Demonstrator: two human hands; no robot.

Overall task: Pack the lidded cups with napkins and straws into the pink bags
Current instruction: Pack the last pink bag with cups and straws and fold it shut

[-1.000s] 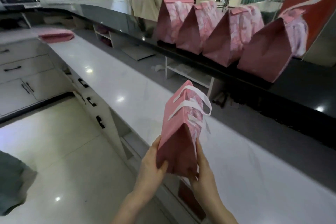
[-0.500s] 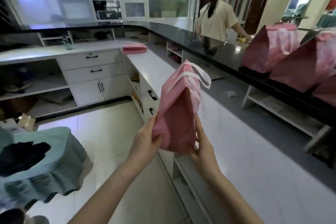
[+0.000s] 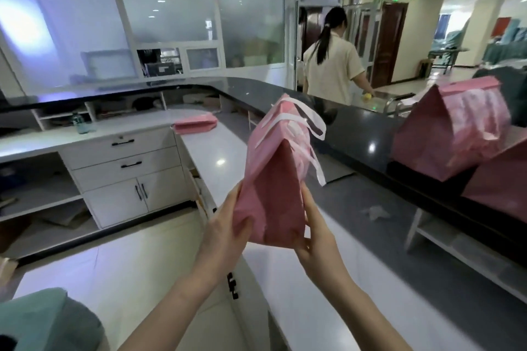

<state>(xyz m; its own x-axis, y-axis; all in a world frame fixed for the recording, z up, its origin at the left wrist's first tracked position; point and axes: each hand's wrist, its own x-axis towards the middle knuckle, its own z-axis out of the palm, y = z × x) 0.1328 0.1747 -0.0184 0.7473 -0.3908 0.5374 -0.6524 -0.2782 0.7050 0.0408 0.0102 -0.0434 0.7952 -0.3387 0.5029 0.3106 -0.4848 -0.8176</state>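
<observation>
I hold a pink paper bag (image 3: 273, 179) with white ribbon handles up in front of me, its top folded shut. My left hand (image 3: 225, 232) grips its lower left side, thumb across the front. My right hand (image 3: 315, 232) grips the lower right side. The bag hangs above the edge of the white counter (image 3: 313, 308). Its contents are hidden. No cups, napkins or straws are visible.
Packed pink bags (image 3: 450, 134) stand on the raised black ledge (image 3: 356, 128) at right. A flat stack of pink bags (image 3: 195, 125) lies at the counter's far corner. A person (image 3: 332, 63) stands beyond the ledge. A teal chair (image 3: 45, 322) is at lower left.
My view has swung left along the counter, so most of the packed bags have slid out to the right. Both hands keep the same grip on the bag, raised slightly.
</observation>
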